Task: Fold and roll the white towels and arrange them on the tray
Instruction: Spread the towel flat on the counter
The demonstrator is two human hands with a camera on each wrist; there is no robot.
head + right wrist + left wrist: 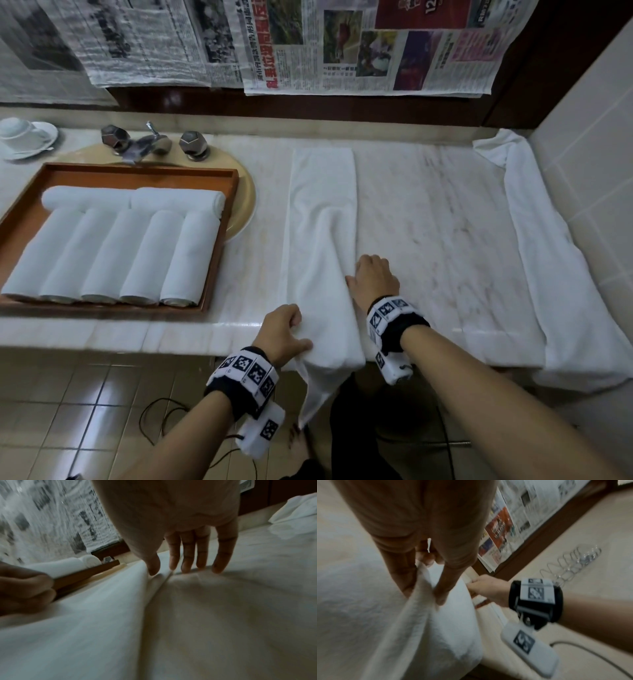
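Along the counter's near edge, I have the folded towel (320, 219) lying with its long axis running from 6 to 12 o'clock. My left hand (282, 334) pinches its near corner, which hangs off the edge; my right hand (375, 277), fingers (188, 555) straight, presses its right border. The tray (219, 240) of rolled towels (109, 253) waits at 10 o'clock. I judge rolling starts from the near end, nearest my left.
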